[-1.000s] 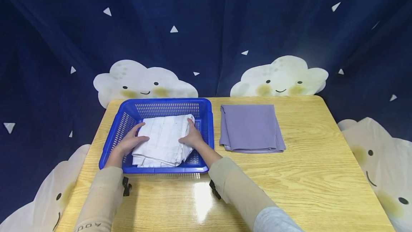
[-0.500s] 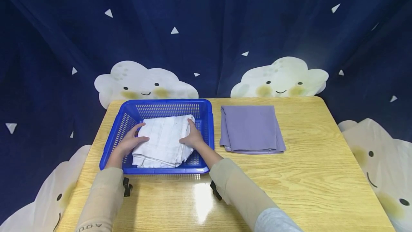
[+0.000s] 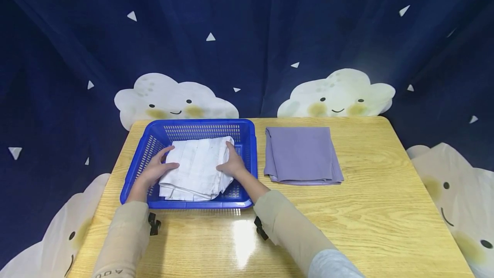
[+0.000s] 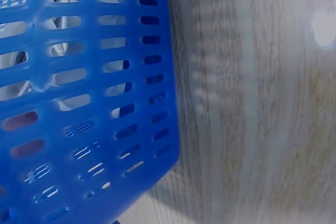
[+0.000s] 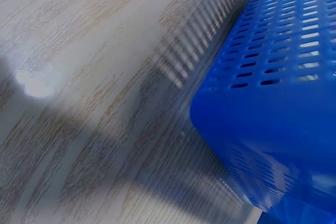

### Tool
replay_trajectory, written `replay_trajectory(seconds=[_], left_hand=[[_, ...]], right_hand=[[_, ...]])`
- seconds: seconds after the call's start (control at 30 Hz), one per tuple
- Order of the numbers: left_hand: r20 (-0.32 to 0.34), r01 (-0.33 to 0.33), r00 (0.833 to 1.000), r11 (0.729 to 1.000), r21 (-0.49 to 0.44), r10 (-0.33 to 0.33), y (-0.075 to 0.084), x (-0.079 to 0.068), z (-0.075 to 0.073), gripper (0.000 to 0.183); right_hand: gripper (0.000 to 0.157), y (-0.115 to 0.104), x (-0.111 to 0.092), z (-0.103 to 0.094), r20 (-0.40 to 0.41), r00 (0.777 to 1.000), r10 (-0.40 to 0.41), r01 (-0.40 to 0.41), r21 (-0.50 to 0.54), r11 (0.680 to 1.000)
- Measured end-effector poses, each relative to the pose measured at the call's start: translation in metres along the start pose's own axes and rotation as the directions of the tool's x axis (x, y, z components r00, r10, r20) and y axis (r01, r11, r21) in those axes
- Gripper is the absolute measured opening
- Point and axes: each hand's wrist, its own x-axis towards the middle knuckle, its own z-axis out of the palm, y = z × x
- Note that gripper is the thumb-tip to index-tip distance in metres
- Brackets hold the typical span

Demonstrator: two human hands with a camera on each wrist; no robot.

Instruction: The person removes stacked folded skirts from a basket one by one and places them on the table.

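On my head feed, the white cloth (image 3: pixel 197 164) is folded in layers inside the blue basket (image 3: pixel 198 204), which stands on the table (image 3: pixel 386 209) by its far left corner. I have the left hand (image 3: pixel 157 168) at the cloth's left edge and the right hand (image 3: pixel 233 164) at its right edge. Thumb and forefinger are spread on both, thumb tips over the cloth. I can't tell whether the lower fingers curl beneath it or merely press its sides.

That uncertainty is my main worry: if only the upper layers are caught, the fold could shear and the uneven layers at its near edge slip loose. Too much squeeze from both sides could buckle it in the middle. The forearms cross the basket's two front corners, so a low pull might catch the rim and drag the basket. The purple cloth (image 3: pixel 301 153) lies folded just beyond the basket's right edge; a shove that way could rumple it.

On my left wrist feed, slotted basket wall hides the hand; pale cloth shows through the slots, so I can't check for a snag there.

On my right wrist feed, I get a basket corner and bare tabletop, the hand out of sight. Were that corner bumped, I'd expect the light plastic to slide easily.
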Motion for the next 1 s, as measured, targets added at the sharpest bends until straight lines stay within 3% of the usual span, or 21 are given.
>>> replay_trajectory(seconds=[0.63, 1.0], left_hand=[[-0.030, 0.002, 1.000, 0.999, -0.053, -0.004, 0.005, -0.003, 0.001, 0.072], [-0.056, -0.059, 0.997, 0.995, -0.079, 0.055, 0.014, -0.007, 0.004, 0.072]], right_hand=[[0.092, -0.007, -0.003, -0.012, -0.001, 0.999, -0.053, 0.053, -0.022, 0.998], [0.090, -0.014, -0.007, -0.027, -0.009, 0.995, -0.096, 0.095, -0.062, 0.994]])
